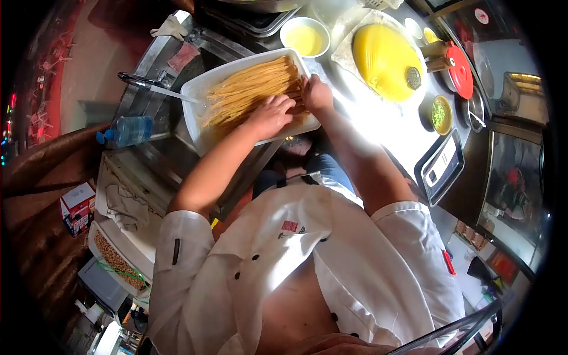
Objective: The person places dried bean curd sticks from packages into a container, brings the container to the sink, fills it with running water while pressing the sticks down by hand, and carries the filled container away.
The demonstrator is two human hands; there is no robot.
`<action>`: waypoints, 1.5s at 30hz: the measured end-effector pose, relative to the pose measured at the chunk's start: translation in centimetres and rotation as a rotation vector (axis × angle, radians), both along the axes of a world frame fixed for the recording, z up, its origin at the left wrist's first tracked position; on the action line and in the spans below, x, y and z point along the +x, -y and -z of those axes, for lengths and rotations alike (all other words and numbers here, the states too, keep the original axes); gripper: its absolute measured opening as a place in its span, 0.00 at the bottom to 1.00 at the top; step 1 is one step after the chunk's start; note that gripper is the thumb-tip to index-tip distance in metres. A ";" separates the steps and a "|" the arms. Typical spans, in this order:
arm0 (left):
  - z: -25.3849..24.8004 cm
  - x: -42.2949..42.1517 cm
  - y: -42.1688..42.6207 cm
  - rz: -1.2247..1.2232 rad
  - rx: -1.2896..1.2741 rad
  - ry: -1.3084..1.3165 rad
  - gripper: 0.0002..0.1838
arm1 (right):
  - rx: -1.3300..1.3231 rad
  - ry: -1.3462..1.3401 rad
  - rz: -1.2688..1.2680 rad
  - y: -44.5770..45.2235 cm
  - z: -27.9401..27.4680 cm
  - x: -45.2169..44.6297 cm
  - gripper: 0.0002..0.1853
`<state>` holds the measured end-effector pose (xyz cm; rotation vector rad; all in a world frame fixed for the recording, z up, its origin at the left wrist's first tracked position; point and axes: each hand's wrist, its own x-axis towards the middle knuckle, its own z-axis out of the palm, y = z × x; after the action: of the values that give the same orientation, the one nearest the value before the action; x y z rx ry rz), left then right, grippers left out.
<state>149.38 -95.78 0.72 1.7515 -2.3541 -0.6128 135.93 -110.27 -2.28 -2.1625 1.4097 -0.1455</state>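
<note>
A white plastic tub holds long, thin yellow-brown strips, which look like tofu-skin sticks, lying lengthwise in water. My left hand lies over the strips near the tub's front right, fingers stretched across them. Beside it, my right hand is closed at the tub's right rim, with its fingertips partly hidden. From the faucet on the left, a white stream or spout reaches over the tub's left edge.
Behind the tub stands a white bowl of yellow liquid. To the right are a large yellow mound on a cloth, a red lid, a bowl of chopped greens and a dark-rimmed tray. A blue bottle lies left.
</note>
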 end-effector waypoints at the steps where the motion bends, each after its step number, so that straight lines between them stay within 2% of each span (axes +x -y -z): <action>1: -0.1 -0.2 -0.1 -0.022 0.017 0.028 0.19 | 0.010 -0.005 0.007 0.0 -0.1 0.1 0.23; 2: -0.1 -0.4 0.0 -0.044 0.034 0.055 0.18 | 0.009 -0.006 0.005 -0.1 -0.1 0.2 0.23; 3: 0.5 -0.6 0.2 -0.121 0.013 -0.091 0.16 | 0.002 0.001 0.006 -0.1 0.0 0.2 0.23; 4: 2.3 -0.9 0.6 -0.121 0.009 -0.096 0.16 | -0.007 0.005 0.007 0.0 0.0 0.1 0.23; 6: 5.1 -1.4 1.9 -0.025 -0.056 0.138 0.17 | -0.006 0.005 0.010 0.1 0.1 0.1 0.23; 8: 6.4 -2.1 2.4 -0.050 -0.057 0.112 0.17 | -0.003 0.006 0.014 0.0 0.1 0.2 0.23; 10: 8.7 -2.9 2.8 -0.299 -0.123 0.030 0.17 | 0.015 -0.004 0.013 0.0 -0.3 0.2 0.22; 11: 8.9 -2.9 2.8 -0.298 -0.123 0.029 0.17 | 0.014 -0.005 0.014 0.0 -0.4 0.2 0.22; 13: 5.5 -2.5 2.7 -0.151 -0.163 -0.045 0.14 | 0.044 -0.024 0.022 -0.1 -0.8 0.3 0.23; 14: 3.9 -1.9 2.6 -0.151 -0.163 -0.044 0.14 | 0.044 -0.023 0.022 -0.1 -0.7 0.2 0.23; 16: 1.6 -0.3 2.1 -0.204 -0.192 -0.228 0.12 | 0.038 -0.001 0.000 0.0 -0.6 0.2 0.23; 17: 1.3 0.5 1.8 -0.281 -0.189 -0.151 0.12 | 0.036 0.004 0.004 0.1 -0.7 0.1 0.23; 18: 0.7 1.3 1.6 -0.325 -0.089 -0.027 0.22 | 0.027 -0.001 -0.001 0.0 -0.8 0.1 0.23; 20: 1.2 2.0 0.3 -0.366 -0.174 0.128 0.33 | 0.020 -0.001 -0.011 -0.2 -0.8 0.2 0.24; 21: 1.5 2.0 0.3 -0.370 -0.176 0.132 0.33 | 0.021 -0.005 -0.001 -0.2 -0.6 0.2 0.23; 23: 2.2 2.1 0.8 -0.346 0.073 0.227 0.42 | 0.019 -0.006 0.004 -0.1 -0.2 0.3 0.23; 28: -0.8 1.0 2.7 -0.351 0.255 0.328 0.42 | -0.061 0.023 -0.033 0.1 1.2 0.0 0.21; 30: -1.7 1.5 3.6 -0.408 0.205 0.185 0.40 | -0.074 0.020 -0.028 0.1 1.0 0.1 0.21; 31: -1.5 1.7 4.0 -0.479 0.182 0.139 0.45 | -0.081 0.035 -0.044 0.2 1.3 0.0 0.21; 32: 0.1 1.9 4.2 -0.482 0.181 0.137 0.45 | -0.085 0.045 -0.060 0.2 1.5 -0.2 0.21; 33: 2.6 2.1 4.6 -0.508 0.084 0.121 0.46 | -0.076 0.033 -0.058 0.3 1.8 -0.2 0.21; 34: 3.1 2.3 4.9 -0.534 -0.017 0.105 0.47 | -0.083 0.033 -0.064 0.4 1.7 -0.1 0.21; 38: 2.5 1.7 6.3 -0.525 0.210 0.217 0.43 | -0.074 0.017 -0.030 0.3 1.2 0.0 0.22; 43: 2.5 1.1 6.3 -0.583 0.083 0.173 0.39 | -0.074 0.033 -0.051 0.0 0.5 0.2 0.23; 45: 2.6 0.8 6.1 -0.553 0.182 0.199 0.39 | -0.081 0.026 -0.065 0.1 0.7 0.1 0.23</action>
<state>150.14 -101.90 -1.84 2.5053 -1.8169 -0.5919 136.03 -110.35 -3.01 -2.2616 1.3385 -0.2094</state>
